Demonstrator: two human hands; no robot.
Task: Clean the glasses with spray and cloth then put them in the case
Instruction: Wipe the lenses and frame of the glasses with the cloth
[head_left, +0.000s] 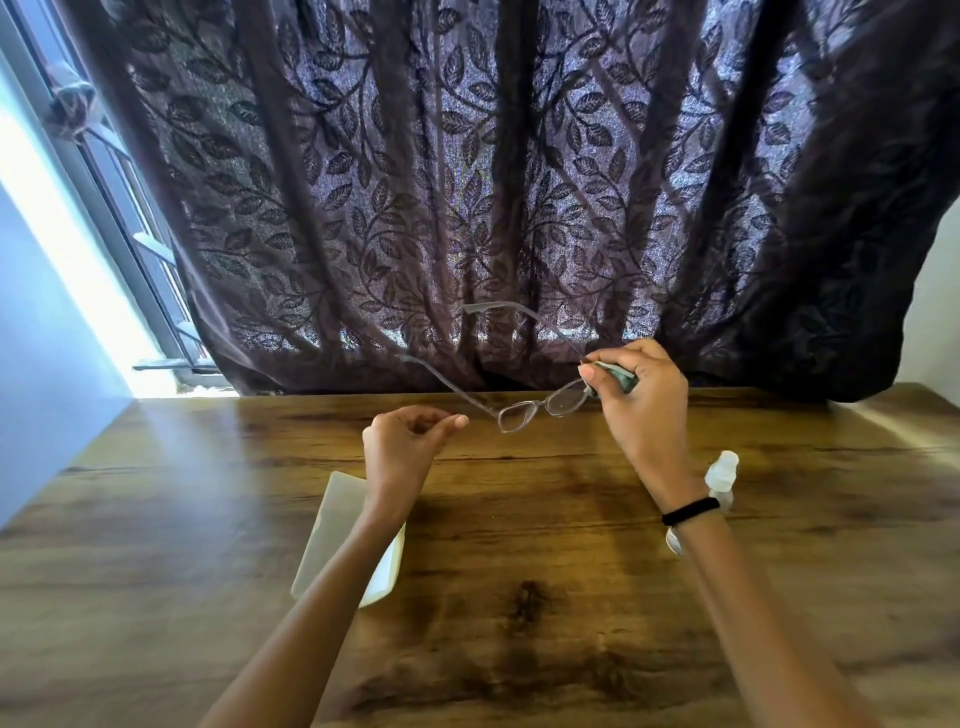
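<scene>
One pair of glasses (537, 408) hangs in the air above the far half of the table (519, 525), lenses low and both temple arms unfolded, reaching up and left in front of the curtain (519, 182). The right hand (641, 410) carries them: its grip is closed around one small grey-green cloth (615, 375), thumb and fingers pinching it over the right end of the frame, beside the right lens. The left hand (402, 447) is raised just left of the glasses and apart from them, its grip clenched loosely on nothing, fingers curled into the palm and the thumb tip pointing at the nearer temple arm.

One white case (332, 525) lies flat on the table under the left forearm, which hides part of it; whether it is open or closed I cannot tell. One clear spray bottle (722, 473) with a pale cap lies on the table behind the right wrist, most of its body covered by the arm, so any label is out of sight. One black band (691, 511) circles the right wrist.

The dark curtain bears a woven leaf-and-vine pattern. A window (119, 197) shows at the far left, with bright light falling in along the table edge.
</scene>
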